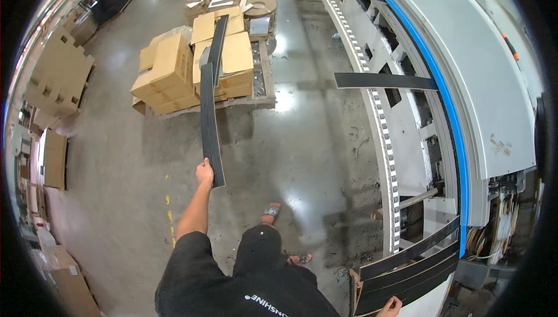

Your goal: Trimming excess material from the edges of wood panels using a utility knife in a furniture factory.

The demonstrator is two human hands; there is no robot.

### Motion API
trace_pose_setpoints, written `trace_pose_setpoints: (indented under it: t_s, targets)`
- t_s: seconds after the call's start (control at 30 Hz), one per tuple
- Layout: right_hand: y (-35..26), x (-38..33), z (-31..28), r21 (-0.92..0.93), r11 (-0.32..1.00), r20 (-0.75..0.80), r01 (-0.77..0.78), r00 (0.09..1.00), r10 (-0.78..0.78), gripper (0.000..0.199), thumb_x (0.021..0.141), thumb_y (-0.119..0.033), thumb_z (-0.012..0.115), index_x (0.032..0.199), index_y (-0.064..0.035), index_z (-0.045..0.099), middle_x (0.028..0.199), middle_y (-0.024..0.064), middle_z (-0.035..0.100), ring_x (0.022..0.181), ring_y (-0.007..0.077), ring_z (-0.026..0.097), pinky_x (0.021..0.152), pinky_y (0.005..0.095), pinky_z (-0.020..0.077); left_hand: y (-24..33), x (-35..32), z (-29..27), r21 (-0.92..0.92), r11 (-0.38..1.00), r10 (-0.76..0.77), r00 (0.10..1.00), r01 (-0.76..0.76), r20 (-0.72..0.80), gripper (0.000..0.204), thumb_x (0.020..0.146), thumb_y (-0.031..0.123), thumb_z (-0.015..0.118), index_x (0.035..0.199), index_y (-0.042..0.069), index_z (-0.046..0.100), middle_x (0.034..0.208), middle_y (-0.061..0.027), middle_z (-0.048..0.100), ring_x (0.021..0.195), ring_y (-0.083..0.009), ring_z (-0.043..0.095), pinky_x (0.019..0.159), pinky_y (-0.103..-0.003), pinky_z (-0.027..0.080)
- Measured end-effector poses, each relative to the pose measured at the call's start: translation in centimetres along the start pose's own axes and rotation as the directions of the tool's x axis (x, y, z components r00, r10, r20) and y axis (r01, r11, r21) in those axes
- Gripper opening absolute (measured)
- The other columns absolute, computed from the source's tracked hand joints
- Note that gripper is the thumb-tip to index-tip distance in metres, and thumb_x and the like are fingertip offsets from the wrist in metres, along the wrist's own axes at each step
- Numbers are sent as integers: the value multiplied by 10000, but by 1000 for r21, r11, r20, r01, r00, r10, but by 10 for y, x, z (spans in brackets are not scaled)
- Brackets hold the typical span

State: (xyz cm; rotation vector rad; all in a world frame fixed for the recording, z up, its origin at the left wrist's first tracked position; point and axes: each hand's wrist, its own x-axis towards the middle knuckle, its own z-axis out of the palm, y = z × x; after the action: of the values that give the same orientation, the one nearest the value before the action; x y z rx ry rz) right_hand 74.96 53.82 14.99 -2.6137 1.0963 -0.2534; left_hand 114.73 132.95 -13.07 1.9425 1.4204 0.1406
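The dark strip (pixel 210 119) extended above the floor (pixel 128 160) from the left hand (pixel 204 171) toward the cardboard boxes (pixel 168 72). The left hand was closed on its near end, with the fingers mostly hidden. The far end overlapped a second strip (pixel 220 38); contact with the boxes could not be confirmed. The right hand (pixel 393 306), cut off by the lower edge, was curled at the stacked strips (pixel 410 279); whether it gripped one could not be determined.

L hand (pixel 204 171) in tight grip, arm (pixel 195 211) fwd; R hand (pixel 392 307) low.
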Motion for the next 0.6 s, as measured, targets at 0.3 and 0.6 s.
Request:
trace_pose_setpoints:
  t_s: [0.3,0.6]
  targets:
    - [1,-55,-22,-249,934,196,-258,931,309,321,1045,-198,625,1196,70,717,1198,242,741,1128,386,676,1062,478,493,118,223,-2,-265,944,258,943,-198,212,715,964,605,673,1213,-62,725,1101,-210,761,987,-356,718,938,-465,527]
    - [29,-113,36,95,884,26,-457,889,457,205,1020,-110,651,1148,12,756,1138,176,763,1064,332,690,1009,452,536,5,174,4,-242,950,-78,904,195,421,653,1039,632,581,915,-2,678,723,-153,668,588,-293,629,569,-472,504]
